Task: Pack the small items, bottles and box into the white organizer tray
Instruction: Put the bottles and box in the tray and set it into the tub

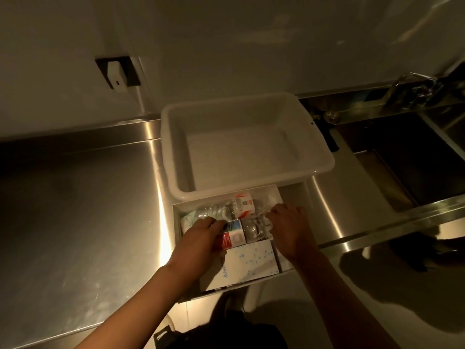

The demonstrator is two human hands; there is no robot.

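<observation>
A stainless steel counter (75, 210) fills the left and lower part of my view, catching bright streaks of glare, and a large empty white plastic tub (241, 142) stands on it at the centre of the frame, its far edge close to the pale wall (226, 41). In the upper left a small white device on a dark mounting plate (117, 74) is fixed to that wall. At the right edge a steel sink basin (412, 159) drops below counter level, with a metal faucet (412, 89) above its far rim in the upper right corner.
</observation>
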